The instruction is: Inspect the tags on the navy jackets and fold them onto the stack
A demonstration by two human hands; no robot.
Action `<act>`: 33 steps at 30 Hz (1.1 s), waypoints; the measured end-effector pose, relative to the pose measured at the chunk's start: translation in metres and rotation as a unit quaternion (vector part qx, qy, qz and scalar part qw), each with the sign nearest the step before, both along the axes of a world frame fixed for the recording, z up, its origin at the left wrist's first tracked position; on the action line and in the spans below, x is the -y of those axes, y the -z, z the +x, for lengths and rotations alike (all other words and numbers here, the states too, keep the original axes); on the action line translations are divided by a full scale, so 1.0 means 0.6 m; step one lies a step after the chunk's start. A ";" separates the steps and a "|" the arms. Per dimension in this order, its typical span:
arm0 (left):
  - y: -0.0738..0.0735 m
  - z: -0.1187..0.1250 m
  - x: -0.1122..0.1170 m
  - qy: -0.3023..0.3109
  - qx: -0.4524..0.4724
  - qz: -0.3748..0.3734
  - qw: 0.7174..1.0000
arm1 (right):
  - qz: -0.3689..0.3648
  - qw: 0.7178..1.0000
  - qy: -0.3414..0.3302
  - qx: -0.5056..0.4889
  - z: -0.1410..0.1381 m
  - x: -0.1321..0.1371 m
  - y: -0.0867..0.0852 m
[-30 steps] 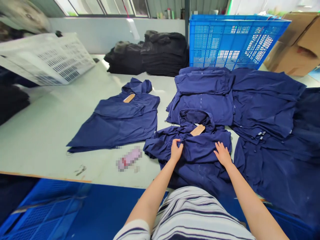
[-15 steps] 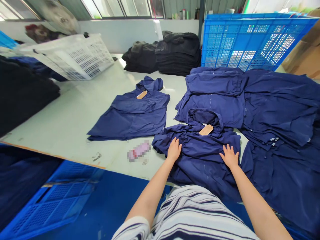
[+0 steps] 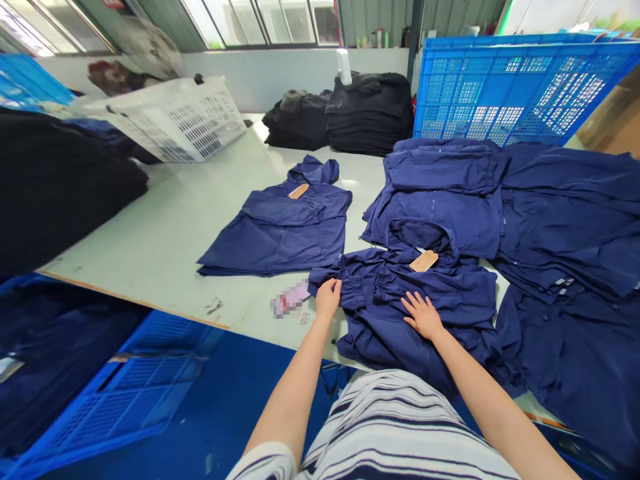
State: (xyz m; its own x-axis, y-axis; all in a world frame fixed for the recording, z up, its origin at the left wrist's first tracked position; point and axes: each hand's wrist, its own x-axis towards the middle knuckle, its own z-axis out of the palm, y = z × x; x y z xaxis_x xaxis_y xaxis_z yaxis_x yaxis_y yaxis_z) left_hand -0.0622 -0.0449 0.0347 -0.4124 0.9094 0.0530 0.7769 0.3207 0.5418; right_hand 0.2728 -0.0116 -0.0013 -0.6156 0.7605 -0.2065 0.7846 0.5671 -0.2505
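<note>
In front of me on the table lies a navy hooded jacket (image 3: 400, 333), its hood pointing away and a brown tag (image 3: 424, 261) below the neck opening. My left hand (image 3: 328, 297) pinches the jacket's edge at its left side, near the sleeve. On the jacket's middle my right hand (image 3: 423, 316) rests flat, fingers spread. Up and to the left is a folded navy jacket (image 3: 280, 227) with its own brown tag (image 3: 299, 191). A blurred-out pink item (image 3: 291, 299) lies beside my left hand.
Stacked navy garments (image 3: 440, 173) cover the table's right side. At the back stand black folded clothes (image 3: 370, 113), a blue crate (image 3: 465, 93) and a white basket (image 3: 195, 120). A black pile (image 3: 60, 193) sits far left. Below the table edge is another blue crate (image 3: 115, 407).
My left hand has shifted to the jacket's left edge and closed on it. My right hand has slid left toward the jacket's middle. The view has turned slightly left.
</note>
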 end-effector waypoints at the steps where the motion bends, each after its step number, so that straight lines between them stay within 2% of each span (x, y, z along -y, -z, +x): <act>1: -0.002 -0.004 0.003 0.023 0.000 -0.001 1.000 | -0.006 1.000 0.005 0.002 0.001 -0.002 -0.001; 4: -0.001 -0.005 0.017 0.079 -0.009 -0.039 0.996 | -0.038 0.999 0.027 -0.003 -0.004 -0.006 -0.008; 7: -0.004 -0.004 0.022 0.044 0.005 -0.057 0.997 | -0.082 0.991 0.082 -0.073 -0.017 -0.014 -0.023; 9: -0.019 -0.002 0.009 0.022 0.018 -0.044 0.999 | -0.097 0.970 0.128 -0.182 -0.032 -0.023 -0.041; 10: -0.031 0.003 -0.002 0.025 0.031 -0.024 0.999 | -0.108 0.951 0.149 -0.250 -0.042 -0.028 -0.052; 12: -0.060 0.023 -0.029 0.063 0.084 0.040 0.994 | -0.164 0.891 0.185 -0.381 -0.068 -0.038 -0.079; 14: -0.090 0.054 -0.055 0.152 0.161 0.094 0.971 | -0.260 0.809 0.209 -0.484 -0.097 -0.047 -0.106; 16: -0.112 0.088 -0.070 0.257 0.224 0.098 0.935 | -0.320 0.734 0.224 -0.555 -0.122 -0.056 -0.131; 17: -0.119 0.100 -0.073 0.283 0.247 0.099 0.921 | -0.319 0.711 0.229 -0.583 -0.129 -0.061 -0.142; 18: -0.123 0.109 -0.073 0.282 0.266 0.110 0.915 | -0.302 0.698 0.235 -0.605 -0.131 -0.068 -0.152; 19: -0.123 0.111 -0.070 0.252 0.282 0.131 0.916 | -0.281 0.692 0.240 -0.620 -0.128 -0.076 -0.161; 22: -0.104 0.088 -0.054 0.069 0.297 0.198 0.932 | -0.245 0.671 0.262 -0.649 -0.084 -0.106 -0.186; 24: -0.079 0.057 -0.040 -0.027 0.279 0.202 0.938 | -0.231 0.633 0.312 -0.670 -0.031 -0.126 -0.195; 27: -0.034 0.019 -0.020 -0.073 0.248 0.156 0.953 | -0.179 0.556 0.437 -0.684 0.064 -0.141 -0.181; 29: -0.005 0.010 -0.008 -0.064 0.242 0.108 0.962 | -0.146 0.510 0.535 -0.657 0.121 -0.134 -0.149; 30: 0.008 0.012 -0.003 -0.052 0.238 0.082 0.966 | -0.135 0.500 0.587 -0.622 0.145 -0.124 -0.128; 31: 0.018 0.017 0.002 -0.035 0.229 0.055 0.971 | -0.120 0.508 0.626 -0.579 0.165 -0.112 -0.105; 32: 0.026 0.024 0.006 -0.015 0.211 0.031 0.977 | -0.095 0.537 0.642 -0.539 0.181 -0.098 -0.083; 33: 0.031 0.034 0.008 0.010 0.184 0.013 0.983 | -0.061 0.582 0.634 -0.505 0.193 -0.084 -0.061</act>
